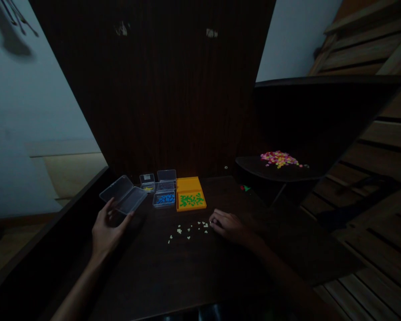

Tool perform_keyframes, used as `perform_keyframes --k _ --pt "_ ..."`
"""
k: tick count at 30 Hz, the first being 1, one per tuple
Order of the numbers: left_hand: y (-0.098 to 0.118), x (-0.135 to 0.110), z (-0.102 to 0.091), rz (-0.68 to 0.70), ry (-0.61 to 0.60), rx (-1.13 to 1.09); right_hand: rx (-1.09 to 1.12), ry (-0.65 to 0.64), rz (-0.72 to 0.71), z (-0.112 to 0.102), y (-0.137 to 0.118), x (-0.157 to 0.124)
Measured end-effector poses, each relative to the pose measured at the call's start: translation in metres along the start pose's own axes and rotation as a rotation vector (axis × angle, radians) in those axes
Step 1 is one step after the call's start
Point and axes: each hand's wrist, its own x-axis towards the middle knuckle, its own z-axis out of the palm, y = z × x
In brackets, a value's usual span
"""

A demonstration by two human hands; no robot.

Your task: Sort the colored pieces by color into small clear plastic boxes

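Note:
My left hand [107, 229] grips an open clear plastic box [132, 199] by its near edge, tilted above the table's left side. No pieces can be made out inside it. On the dark tabletop my right hand [227, 226] rests with its fingers curled together, touching the right end of a scatter of small pale pieces [189, 230]. Whatever its fingertips may pinch is too small to make out. Behind the pale pieces stand an open yellow box [205, 206] with green pieces [191, 199] and a clear box [154, 205] with blue pieces [166, 199].
A small clear box [147, 178] with yellow bits stands at the back left. On the corner shelf [250, 166] to the right lies a heap of multicoloured pieces [280, 158]. Red and green bits [245, 188] lie below it. A dark wooden panel [160, 102] rises behind the table.

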Motion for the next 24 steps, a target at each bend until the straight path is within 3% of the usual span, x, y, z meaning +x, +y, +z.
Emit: perform_keyframes --k 10,13,17,24 --pt "0.044 -0.01 0.042 0.155 -0.304 -0.246 0.194 0.218 -0.126 -0.029 -0.022 0.025" --pt "0.055 -0.013 0.057 0.174 -0.416 -0.351 0.222 0.231 -0.156 -0.038 -0.034 0.039" --pt "0.057 -0.018 0.075 0.163 -0.552 -0.5 0.219 0.265 -0.181 -0.046 -0.049 0.057" --pt "0.047 -0.031 0.088 0.106 -0.721 -0.654 0.081 0.148 -0.197 -0.038 -0.043 0.077"
